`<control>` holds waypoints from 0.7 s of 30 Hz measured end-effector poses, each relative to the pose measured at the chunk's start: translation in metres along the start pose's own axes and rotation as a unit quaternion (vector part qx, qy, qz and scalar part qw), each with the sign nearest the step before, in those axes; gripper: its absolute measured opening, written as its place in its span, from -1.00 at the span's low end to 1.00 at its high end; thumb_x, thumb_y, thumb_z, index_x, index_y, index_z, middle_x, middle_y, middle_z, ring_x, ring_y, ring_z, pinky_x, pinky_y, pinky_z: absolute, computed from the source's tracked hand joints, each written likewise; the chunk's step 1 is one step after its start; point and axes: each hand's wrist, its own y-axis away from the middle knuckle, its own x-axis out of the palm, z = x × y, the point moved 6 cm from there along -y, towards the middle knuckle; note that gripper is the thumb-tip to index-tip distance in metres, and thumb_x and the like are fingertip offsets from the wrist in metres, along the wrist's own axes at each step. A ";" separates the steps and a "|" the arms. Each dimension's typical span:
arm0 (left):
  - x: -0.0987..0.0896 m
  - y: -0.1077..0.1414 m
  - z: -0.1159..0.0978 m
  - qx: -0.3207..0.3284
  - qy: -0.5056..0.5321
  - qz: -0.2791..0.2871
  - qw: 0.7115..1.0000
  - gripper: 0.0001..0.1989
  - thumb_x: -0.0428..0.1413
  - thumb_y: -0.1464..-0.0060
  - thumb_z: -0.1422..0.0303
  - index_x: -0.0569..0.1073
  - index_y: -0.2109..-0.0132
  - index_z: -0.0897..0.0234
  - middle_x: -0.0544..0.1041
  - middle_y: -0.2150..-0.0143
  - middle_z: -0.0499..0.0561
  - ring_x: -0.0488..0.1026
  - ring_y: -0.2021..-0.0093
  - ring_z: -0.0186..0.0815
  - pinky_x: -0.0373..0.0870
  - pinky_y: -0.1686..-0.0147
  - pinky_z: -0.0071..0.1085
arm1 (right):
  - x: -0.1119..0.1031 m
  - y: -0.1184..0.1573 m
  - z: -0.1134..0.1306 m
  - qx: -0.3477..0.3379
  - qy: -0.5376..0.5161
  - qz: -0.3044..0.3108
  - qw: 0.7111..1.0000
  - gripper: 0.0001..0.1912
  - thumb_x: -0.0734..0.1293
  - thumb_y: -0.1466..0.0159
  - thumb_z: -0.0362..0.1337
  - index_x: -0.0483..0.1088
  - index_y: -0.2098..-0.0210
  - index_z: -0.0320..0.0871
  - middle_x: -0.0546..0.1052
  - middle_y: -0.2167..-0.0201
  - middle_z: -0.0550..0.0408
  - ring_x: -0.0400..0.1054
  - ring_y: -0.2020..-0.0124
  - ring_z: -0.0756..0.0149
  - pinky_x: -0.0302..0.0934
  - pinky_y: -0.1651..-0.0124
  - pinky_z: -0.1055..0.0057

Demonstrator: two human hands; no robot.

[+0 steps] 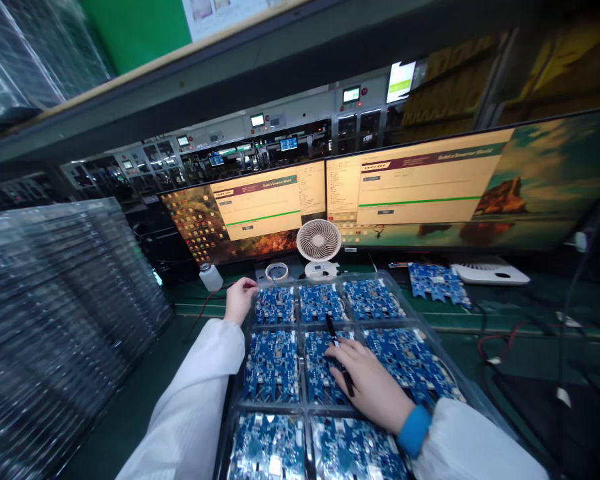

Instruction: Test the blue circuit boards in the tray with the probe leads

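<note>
Nearest, two white sleeves (180,400) reach in from either side over a clear compartment tray (270,407) on the green tabletop (525,321); the blue circuit boards (267,448) lie in its compartments, in rows and columns, with the near right corner covered by the right forearm. The right hand (367,380), a blue cuff (415,430) at its wrist, rests low over the middle row, grasping a slim dark pen-like tool (331,327) whose far end points towards the middle board of the far row. To the left, a tall stack of clear trays (65,320) stands beside the work. The left hand (239,301) is at the tray's far left corner, fingers bent and fingertips close together; whether they pinch anything, I cannot tell. Just past the tray are a white bottle (211,277), a roll of tape (277,271) and a small white fan (319,241), while another blue board (437,283) lies to the right, near a white device (491,271). Behind them stand two lit monitors (420,177), side by side, with equipment bearing small screens (351,95) farther back.
</note>
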 end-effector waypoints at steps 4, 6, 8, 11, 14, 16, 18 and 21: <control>0.017 -0.008 0.009 0.011 -0.022 -0.007 1.000 -0.96 0.12 0.07 0.48 0.44 0.41 0.26 0.53 0.42 -0.08 0.45 0.35 -0.36 0.39 0.18 -0.35 | 0.000 0.001 -0.001 0.002 -0.002 0.001 1.000 -0.67 0.10 -0.33 -0.23 0.36 0.00 -0.09 0.44 -0.05 -0.06 0.14 -0.22 0.04 0.11 -0.19 -0.05; 0.022 -0.012 0.013 0.015 -0.028 -0.007 0.999 -0.95 0.13 0.06 0.49 0.42 0.43 0.27 0.54 0.39 -0.08 0.46 0.31 -0.36 0.38 0.12 -0.32 | 0.001 0.001 -0.002 0.002 -0.004 0.003 1.000 -0.67 0.10 -0.34 -0.22 0.35 0.00 -0.08 0.44 -0.03 -0.05 0.13 -0.22 0.05 0.11 -0.19 -0.04; 0.025 -0.017 0.017 0.018 -0.028 -0.005 0.999 -0.91 0.14 0.06 0.49 0.37 0.46 0.27 0.55 0.35 -0.07 0.46 0.27 -0.35 0.36 0.09 -0.29 | 0.002 0.001 -0.002 0.003 -0.005 0.005 1.000 -0.67 0.09 -0.34 -0.21 0.35 0.00 -0.07 0.45 -0.02 -0.03 0.13 -0.22 0.05 0.11 -0.19 -0.03; 0.027 -0.021 0.020 0.020 -0.021 -0.002 1.000 -0.83 0.13 0.10 0.50 0.26 0.51 0.24 0.56 0.35 -0.07 0.48 0.26 -0.34 0.36 0.11 -0.32 | 0.002 0.001 -0.002 0.005 -0.006 0.009 1.000 -0.67 0.08 -0.34 -0.22 0.34 0.00 -0.06 0.45 -0.02 -0.01 0.12 -0.23 0.05 0.10 -0.20 -0.04; 0.027 -0.024 0.023 0.017 -0.006 0.001 1.000 -0.79 0.12 0.14 0.47 0.19 0.49 0.20 0.56 0.38 -0.10 0.49 0.29 -0.34 0.36 0.15 -0.37 | 0.002 0.002 -0.002 0.007 -0.008 0.013 1.000 -0.68 0.08 -0.35 -0.22 0.34 0.00 -0.06 0.44 -0.03 -0.01 0.11 -0.24 0.05 0.09 -0.20 -0.03; 0.026 -0.026 0.024 0.017 0.004 0.004 1.000 -0.77 0.12 0.16 0.45 0.15 0.48 0.18 0.56 0.39 -0.11 0.50 0.30 -0.34 0.37 0.17 -0.39 | 0.002 0.002 -0.002 0.009 -0.009 0.015 1.000 -0.68 0.08 -0.35 -0.22 0.34 -0.01 -0.06 0.44 -0.03 -0.01 0.10 -0.24 0.05 0.10 -0.20 -0.03; 0.025 -0.027 0.025 0.016 0.014 0.009 1.000 -0.75 0.12 0.18 0.43 0.13 0.47 0.18 0.56 0.40 -0.11 0.50 0.32 -0.33 0.38 0.18 -0.39 | 0.001 0.002 -0.002 0.010 -0.009 0.016 1.000 -0.68 0.09 -0.34 -0.22 0.34 -0.01 -0.07 0.44 -0.03 -0.01 0.10 -0.24 0.05 0.10 -0.21 -0.04; 0.026 -0.029 0.029 0.015 0.030 0.018 0.999 -0.73 0.12 0.19 0.41 0.11 0.45 0.17 0.57 0.40 -0.10 0.51 0.32 -0.32 0.40 0.20 -0.38 | 0.001 0.001 -0.001 0.010 -0.009 0.018 1.000 -0.67 0.09 -0.34 -0.23 0.34 -0.01 -0.07 0.44 -0.04 -0.02 0.11 -0.24 0.04 0.10 -0.21 -0.04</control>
